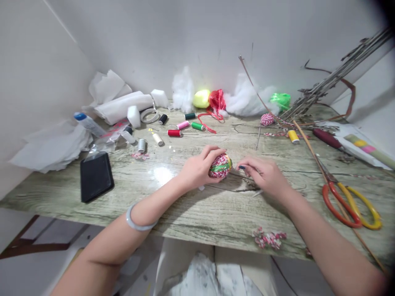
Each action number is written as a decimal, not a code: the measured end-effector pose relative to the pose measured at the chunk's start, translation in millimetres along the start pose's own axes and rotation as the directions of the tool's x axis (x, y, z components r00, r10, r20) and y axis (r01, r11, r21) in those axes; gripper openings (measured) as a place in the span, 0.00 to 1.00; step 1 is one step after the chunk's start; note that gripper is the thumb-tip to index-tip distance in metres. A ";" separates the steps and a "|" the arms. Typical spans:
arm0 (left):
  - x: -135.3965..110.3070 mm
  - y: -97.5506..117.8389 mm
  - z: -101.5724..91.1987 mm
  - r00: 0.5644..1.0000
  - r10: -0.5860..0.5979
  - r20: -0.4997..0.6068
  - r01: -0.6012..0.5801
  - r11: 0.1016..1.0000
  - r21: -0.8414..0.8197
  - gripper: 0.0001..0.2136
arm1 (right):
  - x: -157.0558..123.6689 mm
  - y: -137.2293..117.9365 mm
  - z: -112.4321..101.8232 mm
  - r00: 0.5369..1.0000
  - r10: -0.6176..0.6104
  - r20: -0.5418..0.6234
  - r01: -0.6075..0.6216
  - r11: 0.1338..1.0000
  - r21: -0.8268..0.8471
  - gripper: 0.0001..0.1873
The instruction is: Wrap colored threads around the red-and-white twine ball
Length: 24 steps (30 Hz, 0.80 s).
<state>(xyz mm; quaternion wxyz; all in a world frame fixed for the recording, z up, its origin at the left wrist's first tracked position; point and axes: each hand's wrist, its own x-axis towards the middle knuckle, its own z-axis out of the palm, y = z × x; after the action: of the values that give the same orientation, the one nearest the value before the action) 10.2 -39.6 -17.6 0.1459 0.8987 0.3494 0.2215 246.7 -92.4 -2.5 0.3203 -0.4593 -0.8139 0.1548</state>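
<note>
My left hand (200, 166) is wrapped round a ball of red-and-white twisted yarn (219, 169) with a green band and some yellow at its right end. The ball rests at the middle of the table or just above it; which one I cannot tell. Just right of the ball, my right hand (262, 172) is closed in a pinch, thumb against forefinger. Whatever lies between those fingertips is too small to make out. A small heap of pink-and-white yarn scraps (269, 238) lies near the front edge.
Scissors (342, 193) with orange and yellow handles lie at right, by dry twigs (324, 88). Several thread spools, such as a red spool (174, 133), sit behind the hands. A black phone (96, 176) is at left. White stuffing (247, 98) lines the wall.
</note>
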 end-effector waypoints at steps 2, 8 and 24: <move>1.1 0.8 -1.3 0.998 -0.067 0.011 0.068 0.995 -0.068 0.35 | -0.2 -2.7 3.5 0.998 -0.050 0.032 0.049 0.999 0.014 0.13; 3.0 -2.3 -1.9 0.997 -0.076 -0.030 0.060 0.932 -0.357 0.32 | -1.0 -2.3 15.3 0.986 -0.157 0.060 0.156 0.988 0.017 0.12; 3.9 3.5 8.9 0.971 -0.192 0.145 0.224 0.505 -0.834 0.32 | -4.2 2.7 23.3 0.965 -0.250 0.084 0.255 0.965 -0.062 0.13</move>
<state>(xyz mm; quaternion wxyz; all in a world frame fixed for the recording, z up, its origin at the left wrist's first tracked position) 19.2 -40.4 -22.6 0.5930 0.6707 0.3013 0.3282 234.5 -93.5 -23.0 0.2896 -0.3569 -0.8824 0.1002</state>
